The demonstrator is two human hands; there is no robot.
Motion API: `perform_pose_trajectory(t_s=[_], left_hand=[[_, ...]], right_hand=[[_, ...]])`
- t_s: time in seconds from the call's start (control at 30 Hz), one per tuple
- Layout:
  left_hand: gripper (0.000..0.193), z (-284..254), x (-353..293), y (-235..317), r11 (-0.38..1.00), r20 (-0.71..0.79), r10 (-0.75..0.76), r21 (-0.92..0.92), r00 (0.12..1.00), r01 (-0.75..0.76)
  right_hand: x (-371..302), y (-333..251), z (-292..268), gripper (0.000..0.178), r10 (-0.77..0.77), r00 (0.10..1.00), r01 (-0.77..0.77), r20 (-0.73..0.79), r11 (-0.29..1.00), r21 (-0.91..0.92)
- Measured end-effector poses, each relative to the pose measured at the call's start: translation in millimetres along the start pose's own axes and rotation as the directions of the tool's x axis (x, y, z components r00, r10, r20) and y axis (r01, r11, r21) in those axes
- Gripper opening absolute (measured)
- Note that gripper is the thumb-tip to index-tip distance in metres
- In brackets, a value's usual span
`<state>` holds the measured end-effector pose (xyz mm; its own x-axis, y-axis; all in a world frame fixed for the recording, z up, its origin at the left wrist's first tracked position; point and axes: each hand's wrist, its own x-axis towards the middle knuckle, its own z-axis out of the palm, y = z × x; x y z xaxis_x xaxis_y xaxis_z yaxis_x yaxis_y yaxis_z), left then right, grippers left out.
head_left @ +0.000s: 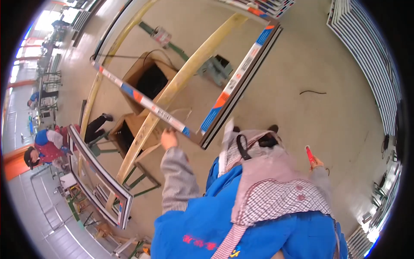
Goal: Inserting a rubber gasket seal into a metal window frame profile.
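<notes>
Pinching, left hand [169, 139] holds a frame [198, 138] (printed tape [236, 77]), right hand [317, 163] a red tool [310, 155].

There are two unstacked frames [138, 97], one red tool [310, 156], two cardboard boxes [137, 74] and two yellow beams [186, 77].

Left hand [169, 139] right up at the taped window frame [233, 84], near its closest corner, while the right hand [317, 163] hangs well out to the side, gripping a red tool [310, 155]! The frame lies across yellow beams [183, 84], cardboard box [134, 77] below, and over left, a co-worker [51, 144] bends beside another frame [98, 180]!
</notes>
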<state>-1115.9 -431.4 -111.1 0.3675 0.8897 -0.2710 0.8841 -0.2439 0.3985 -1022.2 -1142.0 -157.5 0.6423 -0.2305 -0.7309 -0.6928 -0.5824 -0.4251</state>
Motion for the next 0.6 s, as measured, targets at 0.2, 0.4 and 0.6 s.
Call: perform_pose_trajectory(t_s=[0.2,0.4,0.6], left_hand=[[0.028,-60.1,-19.9,74.2,0.934,-0.264,0.016,-0.341,0.964,-0.109],[0.023,-82.3,-104.1,332.3,0.323,-0.198,0.060,-0.924,0.978,-0.206],[0.023,37.0,-144.3,546.8,0.141,0.175,0.375,-0.981,0.910,0.130]], right_hand=[[161.3,127.6,-47.4,0.053,-0.593,0.722,0.389,-0.358,0.775,-0.498],[176.2,-121.9,-129.4,0.049,0.246,0.968,-0.248,-0.040,0.967,-0.060],[304.2,-254.0,-215.7,0.054,-0.354,0.922,0.328,-0.159,0.929,-0.169]])
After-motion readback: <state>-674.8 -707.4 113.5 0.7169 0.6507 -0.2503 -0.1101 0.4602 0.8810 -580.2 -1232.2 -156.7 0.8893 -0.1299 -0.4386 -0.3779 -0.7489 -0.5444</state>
